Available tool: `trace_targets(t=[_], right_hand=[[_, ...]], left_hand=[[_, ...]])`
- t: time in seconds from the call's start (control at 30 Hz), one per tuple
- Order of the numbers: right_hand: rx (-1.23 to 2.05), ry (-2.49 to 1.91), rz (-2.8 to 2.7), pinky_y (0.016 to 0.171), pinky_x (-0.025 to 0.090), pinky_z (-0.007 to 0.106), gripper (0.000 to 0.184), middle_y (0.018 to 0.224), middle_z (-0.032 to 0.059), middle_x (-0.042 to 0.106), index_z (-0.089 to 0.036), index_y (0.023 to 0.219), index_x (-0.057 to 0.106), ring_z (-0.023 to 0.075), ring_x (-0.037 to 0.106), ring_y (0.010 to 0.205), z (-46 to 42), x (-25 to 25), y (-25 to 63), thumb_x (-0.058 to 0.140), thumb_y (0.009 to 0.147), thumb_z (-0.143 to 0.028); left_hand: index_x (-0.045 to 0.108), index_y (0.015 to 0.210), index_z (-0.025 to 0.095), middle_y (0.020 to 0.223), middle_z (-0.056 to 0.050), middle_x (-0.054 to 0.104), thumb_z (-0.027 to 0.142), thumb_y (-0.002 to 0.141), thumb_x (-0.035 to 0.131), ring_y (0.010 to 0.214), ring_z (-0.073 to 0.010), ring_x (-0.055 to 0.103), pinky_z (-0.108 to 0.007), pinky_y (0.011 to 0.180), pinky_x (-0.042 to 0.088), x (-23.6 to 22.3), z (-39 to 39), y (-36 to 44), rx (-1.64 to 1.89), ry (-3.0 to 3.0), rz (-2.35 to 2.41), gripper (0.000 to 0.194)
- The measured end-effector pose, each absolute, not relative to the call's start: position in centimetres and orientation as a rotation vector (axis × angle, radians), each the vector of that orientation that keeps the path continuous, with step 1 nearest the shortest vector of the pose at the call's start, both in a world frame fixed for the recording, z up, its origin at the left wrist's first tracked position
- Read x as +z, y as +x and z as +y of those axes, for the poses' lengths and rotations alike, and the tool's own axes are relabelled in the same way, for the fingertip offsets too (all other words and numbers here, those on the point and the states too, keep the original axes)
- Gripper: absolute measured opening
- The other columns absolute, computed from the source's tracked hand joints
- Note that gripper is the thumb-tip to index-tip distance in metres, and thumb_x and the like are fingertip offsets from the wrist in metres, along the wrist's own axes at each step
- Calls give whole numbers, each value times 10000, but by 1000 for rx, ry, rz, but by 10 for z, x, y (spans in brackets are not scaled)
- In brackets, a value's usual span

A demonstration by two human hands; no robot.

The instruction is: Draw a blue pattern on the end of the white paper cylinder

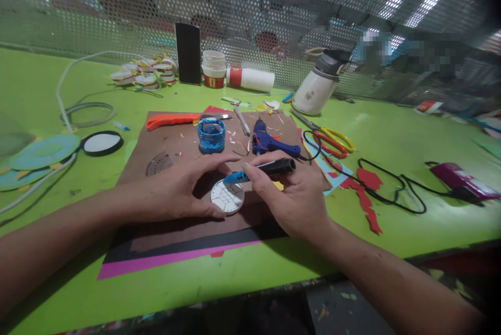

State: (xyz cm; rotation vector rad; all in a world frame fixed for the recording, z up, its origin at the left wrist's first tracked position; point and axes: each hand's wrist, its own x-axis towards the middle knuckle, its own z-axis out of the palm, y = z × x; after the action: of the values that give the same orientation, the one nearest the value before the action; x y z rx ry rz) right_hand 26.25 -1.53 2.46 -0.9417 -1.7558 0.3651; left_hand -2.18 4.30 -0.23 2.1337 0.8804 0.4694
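A small round white disc (227, 198) with dark lines and a row of dots along its rim is steadied by my left hand (183, 183), thumb at its near edge and fingers curled round the far side. My right hand (289, 194) grips a marker pen (266, 169), blue toward the disc and black at the other end. The pen's lower end meets the disc's upper part; its exact tip is hard to make out. Beyond my hands stand a blue-stained pot (211, 135) and a dark blue glue gun (274, 142). Brown sheets (176, 225) lie beneath.
An orange utility knife (176, 120), a protractor (159, 164) and scissors (336, 139) lie around. Farther back are a phone (188, 54), paper cups (250, 79) and a white bottle (317, 84). A black cord (407, 191), red scraps (368, 189) and round paper pieces (47, 150) flank the work.
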Motion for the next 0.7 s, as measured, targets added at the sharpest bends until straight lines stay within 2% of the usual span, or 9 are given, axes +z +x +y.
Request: trace_targets(t=[0.17, 0.37, 0.57, 0.7], right_hand=[[355, -890, -1758, 726, 714, 286, 170, 862, 3, 943, -258, 964, 912, 192, 867, 723, -15, 24, 262, 911, 1133, -271], [387, -821, -1733, 736, 730, 252, 174, 878, -5, 967, -245, 943, 890, 178, 909, 734, -16, 26, 258, 928, 1102, -185], [400, -890, -1726, 703, 724, 284, 215, 844, 2, 936, -259, 911, 902, 194, 875, 706, -16, 24, 258, 930, 1123, -277], [397, -908, -1699, 683, 717, 288, 235, 799, -3, 903, -268, 887, 890, 191, 840, 672, -17, 25, 258, 950, 1108, -322]], left_hand=[[579, 1991, 467, 1889, -90, 784, 753, 982, 1067, 1778, -520, 699, -722, 1491, 580, 0, 43, -20, 457, 2135, 888, 1157], [572, 1993, 485, 1861, -94, 804, 805, 956, 1068, 1748, -535, 722, -707, 1445, 632, 0, 43, -21, 447, 2144, 902, 1193], [603, 1974, 463, 1938, -87, 746, 720, 993, 1063, 1805, -518, 673, -719, 1508, 558, 5, 41, -18, 462, 2144, 881, 1113], [636, 1950, 430, 1890, -103, 783, 725, 951, 1079, 1751, -528, 717, -705, 1494, 576, 7, 40, -16, 463, 2141, 905, 1131]])
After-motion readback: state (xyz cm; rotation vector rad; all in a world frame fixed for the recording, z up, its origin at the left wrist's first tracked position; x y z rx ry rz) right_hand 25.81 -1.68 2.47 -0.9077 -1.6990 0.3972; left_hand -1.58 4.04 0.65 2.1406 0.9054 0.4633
